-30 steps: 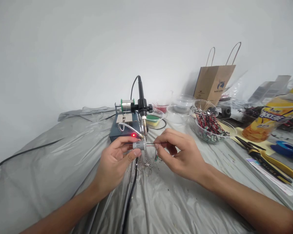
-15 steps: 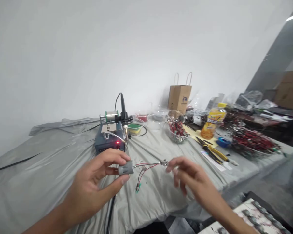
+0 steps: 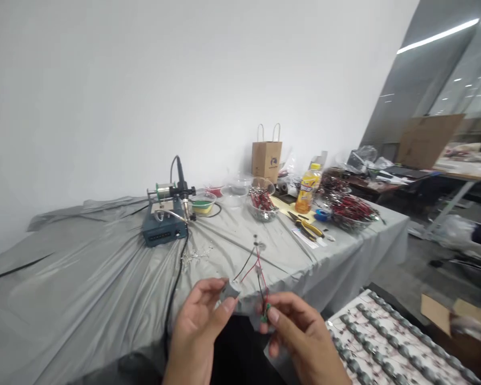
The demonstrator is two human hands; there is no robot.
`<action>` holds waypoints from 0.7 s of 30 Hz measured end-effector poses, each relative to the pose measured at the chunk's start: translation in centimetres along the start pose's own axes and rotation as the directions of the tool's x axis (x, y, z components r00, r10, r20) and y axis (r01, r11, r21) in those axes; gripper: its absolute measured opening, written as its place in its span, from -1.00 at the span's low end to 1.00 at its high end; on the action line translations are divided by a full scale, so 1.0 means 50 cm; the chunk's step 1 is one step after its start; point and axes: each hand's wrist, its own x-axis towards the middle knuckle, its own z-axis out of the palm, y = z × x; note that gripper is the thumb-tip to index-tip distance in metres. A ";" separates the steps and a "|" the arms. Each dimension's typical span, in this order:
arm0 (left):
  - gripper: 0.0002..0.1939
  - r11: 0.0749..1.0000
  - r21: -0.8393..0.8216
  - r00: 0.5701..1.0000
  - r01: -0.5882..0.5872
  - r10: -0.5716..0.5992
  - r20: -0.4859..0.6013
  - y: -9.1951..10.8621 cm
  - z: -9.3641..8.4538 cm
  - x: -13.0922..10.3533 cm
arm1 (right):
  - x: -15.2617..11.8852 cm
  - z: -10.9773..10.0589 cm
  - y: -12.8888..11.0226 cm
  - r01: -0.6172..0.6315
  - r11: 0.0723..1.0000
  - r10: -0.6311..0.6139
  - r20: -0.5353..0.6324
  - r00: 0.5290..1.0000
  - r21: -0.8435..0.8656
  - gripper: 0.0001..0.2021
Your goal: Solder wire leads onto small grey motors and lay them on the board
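Observation:
Near the table's front edge, my left hand (image 3: 198, 321) pinches a small grey cylindrical part (image 3: 233, 289) between thumb and fingers. Thin red and black wires (image 3: 248, 267) run up from that part to a small dark and metallic piece (image 3: 256, 241). A second red and black pair leads down to a small green piece (image 3: 266, 314). My right hand (image 3: 300, 331) grips this green piece between thumb and fingertips, to the right of the grey part. Both hands are closed, and the wires hang between them.
A soldering station (image 3: 162, 227) with an upright iron stands left of centre. Behind are a bowl of wired parts (image 3: 263, 206), yellow-handled pliers (image 3: 310, 229), a drink bottle (image 3: 308, 190) and a paper bag (image 3: 266, 160). At lower right lies a white tray (image 3: 369, 321) with rows of grey parts.
My right hand has moved down and left and taken hold of the green piece. My left hand has come lower with the grey part. The view has turned right, showing more of the tray.

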 end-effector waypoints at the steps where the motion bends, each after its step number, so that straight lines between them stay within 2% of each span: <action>1: -0.42 0.996 -0.054 0.998 0.064 -0.064 0.008 -0.020 0.022 -0.011 | -0.011 -0.011 -0.012 0.034 0.999 -0.037 -0.060 0.998 -0.037 -0.70; 3: -0.38 0.979 -0.136 0.988 0.154 -0.151 0.036 -0.057 0.066 -0.031 | -0.030 -0.031 -0.032 0.065 0.994 -0.074 -0.113 0.991 -0.088 -0.70; 7: -0.41 0.960 -0.185 0.976 0.210 -0.195 0.095 -0.124 0.126 -0.055 | -0.057 -0.069 -0.047 0.141 0.983 -0.158 -0.158 0.975 -0.118 -0.74; 13: -0.47 0.937 -0.134 0.937 0.323 -0.297 0.181 -0.210 0.154 -0.060 | -0.081 -0.137 -0.030 0.304 0.941 -0.331 -0.200 0.922 -0.151 -0.90; 21: -0.55 0.950 -0.025 0.943 0.313 -0.307 0.127 -0.286 0.216 -0.070 | -0.107 -0.245 -0.012 0.226 0.951 -0.280 -0.281 0.918 -0.211 -0.84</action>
